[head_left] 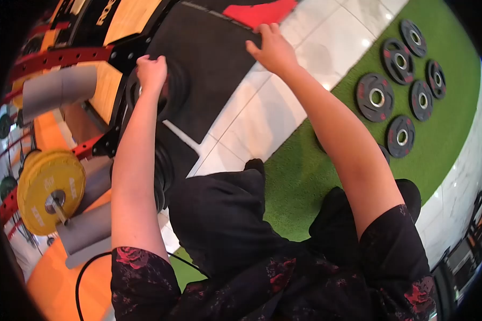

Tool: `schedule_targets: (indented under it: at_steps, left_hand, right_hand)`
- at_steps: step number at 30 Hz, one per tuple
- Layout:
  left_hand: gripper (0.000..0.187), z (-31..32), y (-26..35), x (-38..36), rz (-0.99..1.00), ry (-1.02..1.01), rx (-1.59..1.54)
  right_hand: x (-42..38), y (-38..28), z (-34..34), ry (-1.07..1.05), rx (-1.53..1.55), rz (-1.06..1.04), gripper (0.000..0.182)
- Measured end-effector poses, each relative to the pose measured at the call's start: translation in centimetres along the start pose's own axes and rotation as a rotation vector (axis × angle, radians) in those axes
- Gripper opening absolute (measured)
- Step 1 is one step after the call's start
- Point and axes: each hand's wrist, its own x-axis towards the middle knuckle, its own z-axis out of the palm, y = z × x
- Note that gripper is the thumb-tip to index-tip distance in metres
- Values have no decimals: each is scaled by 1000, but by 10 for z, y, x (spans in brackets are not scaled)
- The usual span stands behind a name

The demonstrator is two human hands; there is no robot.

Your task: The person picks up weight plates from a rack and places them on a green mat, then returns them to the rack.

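Observation:
At the rack on the left, my left hand [152,75] is closed, its fingers curled at the upper part of a black weight plate [178,88]. My wrist and forearm cover much of that plate, and a bit of silver metal shows beside the wrist. My right hand [275,51] is stretched forward over the edge of the black floor mat [214,59]. Its thumb and fingers are apart, with nothing in them. More dark plates [163,171] sit lower on the rack, partly behind my left forearm.
Several black weight plates [375,97] with metal hubs lie on green turf [294,198] to the right. White tiles [257,115] run between mat and turf. At the left are a red rack beam [64,58], grey rollers [59,91] and yellow plates [43,182] on a bar.

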Motion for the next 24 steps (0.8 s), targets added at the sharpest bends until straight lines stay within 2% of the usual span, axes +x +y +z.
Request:
schedule_targets:
  at_steps: [1,3,7,9,10,11,15,16,18,22,24]
  left_hand:
    - [65,-11,-34,2,-24,51,132]
    - [69,-29,-90,-6,-170,147,187]
    - [73,-42,-163,-29,-271,205,371]
    - [79,-45,-176,-36,-583,-15,-157]
    - [72,-48,-172,-42,-629,-59,-274]
    - [72,-47,-177,-44,-642,-55,-276]
    - [64,-43,-181,-35,-673,-80,-410]
    - [64,-39,-182,-28,-702,-85,-336]
    - [60,-36,-184,-12,-814,-145,-292]
    - [47,-38,-194,-7,-765,-189,-321]
    - [47,-38,-193,-10,-733,-173,-295]
  right_hand:
    - [3,-22,23,-75,39,-23,49]
    - [7,-67,63,-245,104,-51,56]
    - [11,-143,147,-474,104,-20,64]
    - [18,-168,179,-560,89,-10,68]
    - [22,-179,189,-584,71,26,69]
    - [24,-188,198,-610,49,62,69]
    - [42,-203,209,-532,-31,117,59]
    - [43,-203,214,-495,-67,71,49]
    - [43,-203,220,-490,-87,40,43]
    - [41,-201,224,-441,-107,-67,30]
    - [42,-199,226,-423,-91,-83,34]
